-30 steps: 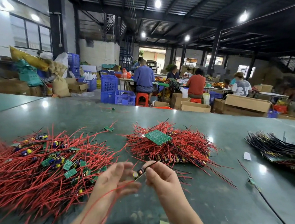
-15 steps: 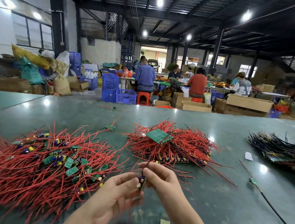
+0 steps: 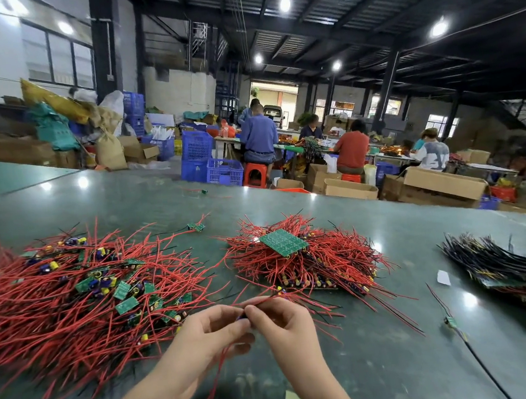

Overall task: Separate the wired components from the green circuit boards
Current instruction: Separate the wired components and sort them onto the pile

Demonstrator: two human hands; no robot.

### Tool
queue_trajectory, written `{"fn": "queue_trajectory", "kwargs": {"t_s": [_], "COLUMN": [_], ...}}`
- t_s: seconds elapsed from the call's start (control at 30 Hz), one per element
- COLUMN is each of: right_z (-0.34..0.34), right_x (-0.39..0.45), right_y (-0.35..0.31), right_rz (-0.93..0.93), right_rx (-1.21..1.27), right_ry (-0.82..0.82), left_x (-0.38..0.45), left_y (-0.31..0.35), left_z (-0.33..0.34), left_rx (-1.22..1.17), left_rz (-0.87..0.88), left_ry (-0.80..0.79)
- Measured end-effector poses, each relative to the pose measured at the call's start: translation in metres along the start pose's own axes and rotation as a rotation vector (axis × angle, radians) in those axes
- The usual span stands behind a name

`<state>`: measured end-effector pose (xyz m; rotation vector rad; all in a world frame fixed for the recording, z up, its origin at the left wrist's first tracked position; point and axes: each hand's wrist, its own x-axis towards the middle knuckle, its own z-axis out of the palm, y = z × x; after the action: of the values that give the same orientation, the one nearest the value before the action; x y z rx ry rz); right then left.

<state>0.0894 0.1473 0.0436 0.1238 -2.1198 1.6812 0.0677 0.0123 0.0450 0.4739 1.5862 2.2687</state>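
Pinching one small wired piece (image 3: pixel 242 314) between both hands near tabletop's near edge: left hand (image 3: pixel 205 337) curled round it, right hand (image 3: pixel 280 320) fingertips nipping red lead. Judged mid-separation; next needs snap or twist apart, then sorting. Beyond left, unsorted red-wire heap (image 3: pixel 70 303); beyond centre, second pile under green board (image 3: pixel 283 242).

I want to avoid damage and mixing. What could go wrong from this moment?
1. Both hands, left hand and right hand, pinch one small wired part with a thin red wire; a hard pull may snap the wire.
2. The big loose pile of red wires with small green boards lies close beside the hands, so the freed part could fall back in.
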Motion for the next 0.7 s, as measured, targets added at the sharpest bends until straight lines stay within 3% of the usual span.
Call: {"fn": "queue_trajectory", "kwargs": {"t_s": [0.23,0.5,0.7], "right_z": [0.002,-0.004,-0.002], "right_x": [0.0,0.003,0.003], "right_y": [0.003,0.003,0.007], "right_rz": [-0.065,0.026,0.095], "right_rx": [-0.126,0.004,0.114], "right_ry": [0.081,0.025,0.057], "left_x": [0.002,0.004,0.015], "left_y": [-0.002,-0.008,-0.011], "left_z": [-0.006,-0.012,-0.015], "left_rx": [0.046,0.106,0.443], "left_rz": [0.046,0.071,0.094], "left_ry": [0.005,-0.008,0.057]}}
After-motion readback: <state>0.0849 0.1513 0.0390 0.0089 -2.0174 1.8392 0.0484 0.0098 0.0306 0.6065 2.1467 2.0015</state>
